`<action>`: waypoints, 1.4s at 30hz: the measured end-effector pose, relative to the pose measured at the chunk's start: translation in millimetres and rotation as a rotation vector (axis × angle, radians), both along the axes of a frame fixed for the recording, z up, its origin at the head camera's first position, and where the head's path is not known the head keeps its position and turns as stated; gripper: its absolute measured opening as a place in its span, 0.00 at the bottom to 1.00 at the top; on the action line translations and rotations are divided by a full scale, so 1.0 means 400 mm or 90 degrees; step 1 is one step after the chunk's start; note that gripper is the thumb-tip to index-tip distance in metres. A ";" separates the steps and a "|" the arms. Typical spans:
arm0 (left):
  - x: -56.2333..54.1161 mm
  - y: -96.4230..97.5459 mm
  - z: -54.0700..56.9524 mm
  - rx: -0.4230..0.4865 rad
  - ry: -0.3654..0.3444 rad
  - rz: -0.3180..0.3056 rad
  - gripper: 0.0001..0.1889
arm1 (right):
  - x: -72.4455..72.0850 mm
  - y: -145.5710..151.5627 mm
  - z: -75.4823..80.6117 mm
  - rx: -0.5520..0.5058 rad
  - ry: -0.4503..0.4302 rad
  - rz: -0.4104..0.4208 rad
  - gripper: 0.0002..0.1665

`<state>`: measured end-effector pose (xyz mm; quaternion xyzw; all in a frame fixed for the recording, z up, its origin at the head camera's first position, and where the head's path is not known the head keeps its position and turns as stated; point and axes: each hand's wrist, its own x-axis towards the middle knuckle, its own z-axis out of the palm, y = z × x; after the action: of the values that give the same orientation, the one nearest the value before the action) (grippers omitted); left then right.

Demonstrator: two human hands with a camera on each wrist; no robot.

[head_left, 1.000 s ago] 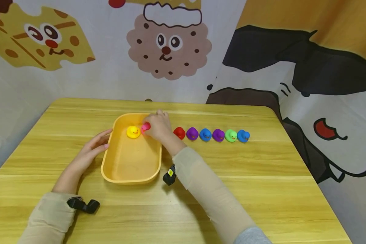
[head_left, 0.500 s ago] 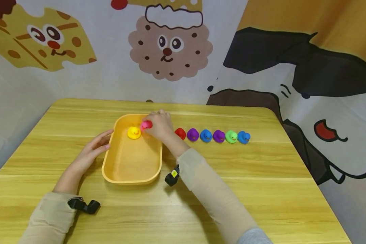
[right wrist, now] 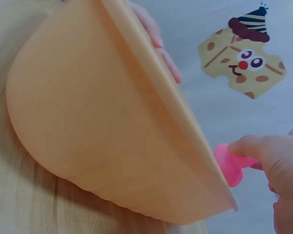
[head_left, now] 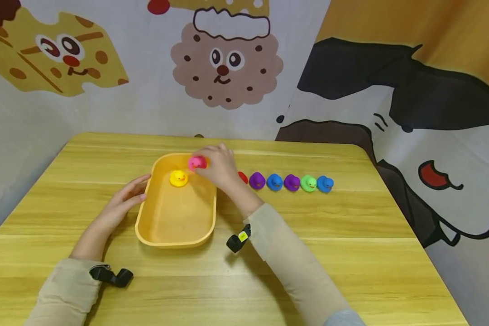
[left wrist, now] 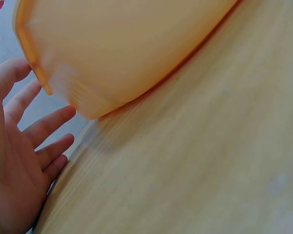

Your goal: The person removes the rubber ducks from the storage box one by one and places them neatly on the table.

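Note:
My right hand [head_left: 219,165] pinches a pink toy duck [head_left: 197,163] between thumb and fingers, over the back right rim of a yellow-orange plastic basin [head_left: 175,244]. In the right wrist view the pink duck [right wrist: 229,165] shows just beyond the basin's rim [right wrist: 161,87]. Inside the basin, toward the back, sits a yellow duck [head_left: 179,178]. My left hand [head_left: 124,199] rests its fingertips against the basin's left side. Seen from the left wrist, the fingers of that hand [left wrist: 24,141] are spread and fairly straight, touching the basin wall [left wrist: 112,53].
Right of the basin runs a row of ducks: a red duck [head_left: 242,177] partly behind my right wrist, then a purple duck [head_left: 257,180], a blue duck [head_left: 275,182] and several more. All stand on a wooden table [head_left: 330,253]. A cartoon-print cloth [head_left: 146,108] hangs behind.
My right hand has lifted slightly and shifted right and back with the pink duck, away from the yellow duck. The left hand and the basin stay in place.

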<state>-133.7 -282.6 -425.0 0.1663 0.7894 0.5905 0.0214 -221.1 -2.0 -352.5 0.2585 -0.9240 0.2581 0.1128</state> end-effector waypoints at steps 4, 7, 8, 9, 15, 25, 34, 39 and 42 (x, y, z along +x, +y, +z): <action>0.001 0.000 0.000 0.001 -0.001 0.002 0.27 | 0.010 0.012 0.002 -0.030 0.002 0.011 0.22; 0.002 0.000 0.001 -0.002 0.001 0.004 0.27 | 0.017 0.022 0.003 -0.048 -0.007 0.025 0.22; 0.002 0.000 0.001 -0.002 0.001 0.004 0.27 | 0.019 0.026 0.003 -0.056 -0.012 0.030 0.22; 0.002 0.000 0.001 -0.002 0.001 0.003 0.27 | 0.022 0.030 0.004 -0.066 -0.016 0.034 0.23; 0.004 0.002 0.003 -0.005 -0.004 0.005 0.27 | 0.039 0.060 0.020 -0.118 -0.013 0.051 0.22; 0.004 0.001 0.003 -0.009 -0.006 0.007 0.27 | 0.069 0.116 0.054 -0.202 0.006 0.050 0.21; 0.004 0.002 0.003 -0.009 -0.014 0.004 0.27 | 0.098 0.182 0.080 -0.211 -0.002 0.036 0.23; 0.007 0.001 0.005 -0.005 -0.015 0.005 0.27 | 0.108 0.230 0.085 -0.226 -0.005 0.036 0.23; 0.006 0.002 0.006 -0.004 -0.012 0.004 0.27 | 0.113 0.260 0.087 -0.226 -0.003 0.037 0.23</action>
<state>-131.3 -281.8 -422.8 0.1583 0.7916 0.5895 0.0278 -175.8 101.9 -317.6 0.2604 -0.8563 0.4212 0.1468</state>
